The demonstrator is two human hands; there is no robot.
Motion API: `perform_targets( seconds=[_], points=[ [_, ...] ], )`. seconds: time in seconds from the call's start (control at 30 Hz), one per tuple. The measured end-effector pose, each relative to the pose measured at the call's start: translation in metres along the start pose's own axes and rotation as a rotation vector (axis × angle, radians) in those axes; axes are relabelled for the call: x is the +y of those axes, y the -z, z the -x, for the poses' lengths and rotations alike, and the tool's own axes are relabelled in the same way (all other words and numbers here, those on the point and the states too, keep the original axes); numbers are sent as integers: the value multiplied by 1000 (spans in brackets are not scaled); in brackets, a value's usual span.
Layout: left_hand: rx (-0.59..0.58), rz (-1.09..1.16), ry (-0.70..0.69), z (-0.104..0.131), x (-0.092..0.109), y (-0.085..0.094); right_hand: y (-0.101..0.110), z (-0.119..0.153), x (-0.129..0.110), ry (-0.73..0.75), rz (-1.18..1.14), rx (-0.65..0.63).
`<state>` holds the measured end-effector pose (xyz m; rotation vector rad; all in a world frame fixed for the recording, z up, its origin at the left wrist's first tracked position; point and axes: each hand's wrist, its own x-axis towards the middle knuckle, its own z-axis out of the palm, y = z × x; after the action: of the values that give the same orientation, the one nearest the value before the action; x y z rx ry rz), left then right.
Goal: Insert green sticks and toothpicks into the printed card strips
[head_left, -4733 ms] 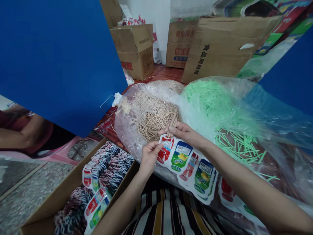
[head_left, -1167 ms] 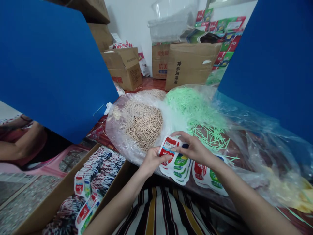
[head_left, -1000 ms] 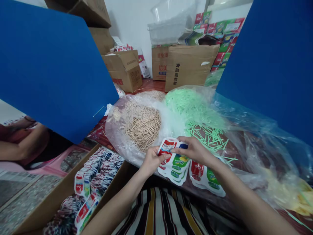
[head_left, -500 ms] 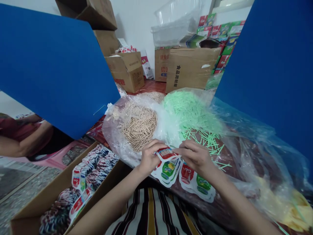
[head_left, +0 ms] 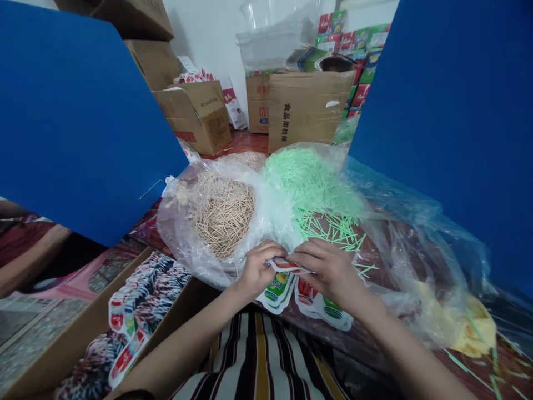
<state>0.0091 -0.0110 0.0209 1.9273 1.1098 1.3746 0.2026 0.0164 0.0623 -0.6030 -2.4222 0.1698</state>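
My left hand (head_left: 259,270) and my right hand (head_left: 331,269) pinch opposite ends of a bottle-shaped printed card (head_left: 290,266) in red, white and blue. It is tilted, so I see it nearly edge-on. Right below it, near the table's front edge, lie more bottle-shaped printed cards, one with a green-and-yellow print (head_left: 277,289) and one with red and green bottles (head_left: 307,295). Just beyond my hands, beige sticks (head_left: 225,219) fill an opened clear plastic bag. Loose green sticks (head_left: 333,229) spill from another clear bag beside it. My fingertips partly hide the held card.
At my lower left stands an open cardboard box (head_left: 62,344) packed with rows of similar cards (head_left: 160,283). Blue panels (head_left: 75,111) rise on both sides. Cardboard boxes (head_left: 310,111) stand at the back. Another person's arm (head_left: 37,258) shows at far left.
The held card has tipped from showing its printed face to nearly edge-on, both hands still gripping it. The whole view has shifted, with the scene now sitting farther left.
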Motion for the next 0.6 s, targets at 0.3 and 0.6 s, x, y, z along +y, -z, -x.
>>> perform_targets(
  seconds=[0.3,0.6],
  points=[
    [0,-5,118,13,-14,18,-24,-12,-12,-16,-84,-36],
    [19,30,255,23,-28,59,-36,-38,-39,-17,-23,148]
  ],
)
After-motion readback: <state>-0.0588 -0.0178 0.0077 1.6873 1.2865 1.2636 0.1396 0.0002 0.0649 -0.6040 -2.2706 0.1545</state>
